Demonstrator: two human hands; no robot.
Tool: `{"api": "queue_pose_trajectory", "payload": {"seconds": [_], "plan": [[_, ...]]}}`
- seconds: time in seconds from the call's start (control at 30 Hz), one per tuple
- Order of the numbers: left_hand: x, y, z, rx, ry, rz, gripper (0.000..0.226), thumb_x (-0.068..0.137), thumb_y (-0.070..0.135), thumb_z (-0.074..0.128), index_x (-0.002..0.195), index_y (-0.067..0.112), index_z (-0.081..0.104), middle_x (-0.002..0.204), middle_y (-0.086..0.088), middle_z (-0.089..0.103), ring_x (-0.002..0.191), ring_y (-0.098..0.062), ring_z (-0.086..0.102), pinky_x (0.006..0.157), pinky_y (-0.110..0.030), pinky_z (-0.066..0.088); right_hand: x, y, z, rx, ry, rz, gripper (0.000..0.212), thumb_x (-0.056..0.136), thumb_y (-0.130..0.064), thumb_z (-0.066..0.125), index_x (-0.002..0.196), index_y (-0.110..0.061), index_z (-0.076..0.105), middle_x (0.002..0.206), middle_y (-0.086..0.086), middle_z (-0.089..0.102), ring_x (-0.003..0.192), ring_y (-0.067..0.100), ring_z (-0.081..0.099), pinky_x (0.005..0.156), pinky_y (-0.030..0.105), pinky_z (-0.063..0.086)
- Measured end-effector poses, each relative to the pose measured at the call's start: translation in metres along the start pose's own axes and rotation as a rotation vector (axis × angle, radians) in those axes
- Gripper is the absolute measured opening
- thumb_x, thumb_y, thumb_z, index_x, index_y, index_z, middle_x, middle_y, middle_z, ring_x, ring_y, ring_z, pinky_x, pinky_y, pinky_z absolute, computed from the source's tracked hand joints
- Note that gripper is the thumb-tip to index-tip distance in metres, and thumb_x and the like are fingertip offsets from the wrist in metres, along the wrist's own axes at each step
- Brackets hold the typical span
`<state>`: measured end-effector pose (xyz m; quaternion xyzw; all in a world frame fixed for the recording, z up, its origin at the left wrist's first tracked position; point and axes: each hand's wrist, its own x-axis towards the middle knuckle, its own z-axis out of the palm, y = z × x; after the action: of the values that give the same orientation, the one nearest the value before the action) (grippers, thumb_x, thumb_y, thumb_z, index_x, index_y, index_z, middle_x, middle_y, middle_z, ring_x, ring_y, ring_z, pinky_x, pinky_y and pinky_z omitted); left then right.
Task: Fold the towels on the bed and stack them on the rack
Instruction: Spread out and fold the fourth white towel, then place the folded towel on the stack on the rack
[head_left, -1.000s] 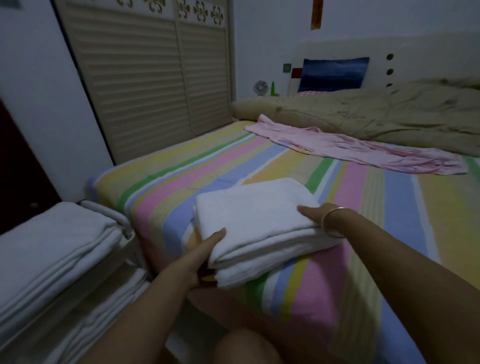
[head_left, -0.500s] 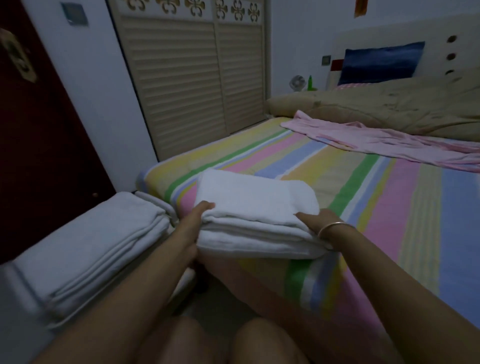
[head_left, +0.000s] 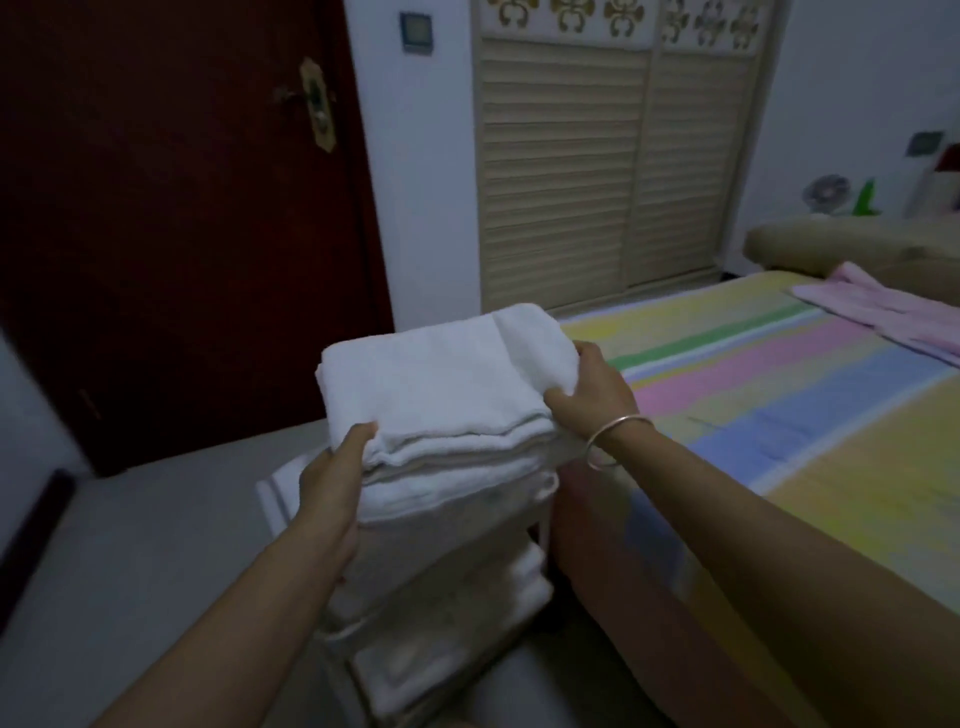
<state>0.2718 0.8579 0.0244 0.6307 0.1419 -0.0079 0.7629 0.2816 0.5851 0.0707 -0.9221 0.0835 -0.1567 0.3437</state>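
Observation:
A folded white towel (head_left: 441, 379) is held off the bed, over the rack (head_left: 543, 525) that stands against the bed's left side. My left hand (head_left: 332, 478) grips its near left edge, thumb on top. My right hand (head_left: 592, 389), with a metal bangle on the wrist, grips its right edge. Right beneath it lies a stack of folded white towels (head_left: 457, 499) on the rack's top shelf; whether the held towel touches the stack I cannot tell. More folded towels (head_left: 441, 660) fill the lower shelf.
The bed (head_left: 779, 395) with a striped pastel sheet fills the right side. A pink cloth (head_left: 893, 306) and a beige quilt (head_left: 852, 244) lie at its far end. A dark red door (head_left: 182, 234) and a louvred wardrobe (head_left: 597, 171) stand behind. Grey floor (head_left: 130, 545) lies to the left.
Both hands lifted the folded towel off the bed's corner and carried it left, over the stack on the rack. The view swung left towards the door.

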Motion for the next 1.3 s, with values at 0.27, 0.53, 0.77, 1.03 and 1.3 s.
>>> {"api": "queue_pose_trajectory", "payload": {"seconds": [0.27,0.53,0.77,1.03,1.3], "plan": [[0.021,-0.03,-0.056,0.485,0.336,0.076,0.097,0.083,0.033,0.071,0.154,0.011,0.007,0.155,-0.015,0.028,0.138,-0.034,0.033,0.113,-0.041,0.03,0.042,-0.001,0.115,-0.083,-0.395,-0.101,0.074,0.091,-0.025,0.058,0.152,-0.025,0.015,0.156,0.001,0.024,0.14,0.022,0.029,0.107,0.024,0.025],[0.048,0.021,0.05,1.219,0.303,0.766,0.066,0.093,0.028,0.047,0.153,0.023,0.02,0.162,-0.009,0.005,0.149,-0.026,0.004,0.121,-0.044,-0.001,0.066,0.018,0.118,0.033,-0.435,-0.148,0.065,0.094,-0.034,0.057,0.15,-0.025,0.026,0.153,-0.002,0.031,0.14,0.02,0.031,0.1,0.021,0.026],[0.085,-0.06,0.082,1.607,0.037,0.341,0.065,0.096,0.061,0.006,0.154,0.033,0.002,0.162,-0.004,-0.01,0.147,-0.033,-0.012,0.115,-0.058,-0.009,0.068,0.069,0.089,0.095,-0.364,0.052,0.044,0.097,-0.046,0.042,0.131,-0.02,0.051,0.127,0.011,0.059,0.113,0.029,0.057,0.093,0.039,0.046],[0.064,-0.05,0.107,1.354,0.218,0.68,0.04,0.097,0.03,0.036,0.127,0.018,0.058,0.133,-0.008,0.058,0.12,-0.029,0.052,0.109,-0.048,0.033,0.055,0.115,0.019,0.129,-0.314,0.098,0.023,0.098,-0.03,0.048,0.112,-0.015,0.058,0.105,0.012,0.069,0.082,0.026,0.063,0.079,0.036,0.049],[-0.046,-0.063,0.295,0.833,-0.185,0.971,0.032,0.078,0.022,0.047,0.103,0.018,0.067,0.103,-0.004,0.066,0.096,-0.029,0.061,0.089,-0.043,0.048,0.01,0.18,-0.118,-0.316,-0.262,0.099,0.038,0.095,-0.026,0.053,0.132,-0.019,0.05,0.118,0.004,0.065,0.108,0.022,0.059,0.092,0.029,0.044]]}}
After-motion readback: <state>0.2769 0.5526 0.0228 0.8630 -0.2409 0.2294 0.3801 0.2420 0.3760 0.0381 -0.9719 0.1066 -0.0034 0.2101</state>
